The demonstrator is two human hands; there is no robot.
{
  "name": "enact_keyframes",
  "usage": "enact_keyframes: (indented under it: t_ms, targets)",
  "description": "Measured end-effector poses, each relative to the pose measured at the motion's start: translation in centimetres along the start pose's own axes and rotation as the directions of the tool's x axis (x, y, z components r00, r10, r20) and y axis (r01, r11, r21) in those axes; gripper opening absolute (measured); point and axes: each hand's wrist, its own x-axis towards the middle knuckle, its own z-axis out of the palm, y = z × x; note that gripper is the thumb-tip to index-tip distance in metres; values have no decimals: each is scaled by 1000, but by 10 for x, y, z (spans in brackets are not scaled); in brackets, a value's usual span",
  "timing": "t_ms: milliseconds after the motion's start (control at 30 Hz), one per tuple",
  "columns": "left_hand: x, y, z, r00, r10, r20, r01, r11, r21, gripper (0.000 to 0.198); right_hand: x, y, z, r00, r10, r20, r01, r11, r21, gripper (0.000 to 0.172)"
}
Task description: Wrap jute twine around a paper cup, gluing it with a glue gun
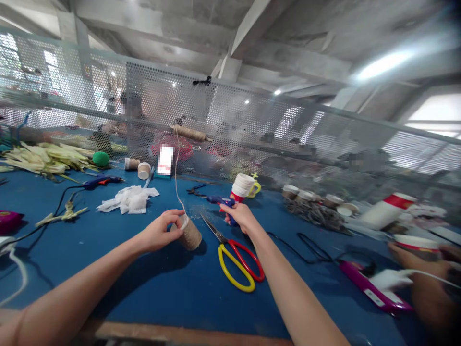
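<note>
My left hand [160,233] grips a paper cup wrapped in brown twine [189,234], tilted on its side just above the blue table [151,288]. A strand of twine [176,168] runs from the cup up to a spool [190,133] mounted on the perforated screen. My right hand [240,216] is closed round the handle of a blue glue gun [222,202], its nozzle pointing left. Scissors with one red and one yellow handle [236,259] lie between my hands, blades toward the cup.
A stack of paper cups [242,186] stands behind the glue gun. White cloth [128,199], a second glue gun [103,181], dried leaves [43,157] and a green ball [101,158] lie at left. Another person's hand [425,259] works at right near a purple tool [374,288] and more cups [309,195].
</note>
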Motion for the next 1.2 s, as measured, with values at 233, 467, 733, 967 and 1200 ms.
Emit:
enact_keyframes:
  t_ms: [233, 467, 733, 967, 1200]
  targets:
    - [-1, 5, -1, 1000, -3, 5, 3, 1000, 14, 16, 12, 29, 6, 993, 62, -98, -96, 913, -397, 31]
    - [-1, 2, 0, 1000, 7, -11, -7, 1000, 20, 16, -17, -13, 20, 991, -133, -5, 117, 883, -454, 27]
    - [0, 1, -2, 1000, 14, -1, -14, 1000, 8, 16, -40, -48, 69, 865, -345, 365, 270, 932, 241, 27]
    - [-1, 0, -2, 1000, 2, -11, -2, 1000, -5, 15, -18, -76, 55, 916, -319, 245, 235, 919, 318, 29]
    - [-1, 0, -2, 1000, 1, 1, -1, 1000, 0, 15, 41, -172, -8, 926, -360, -111, 375, 909, 183, 48]
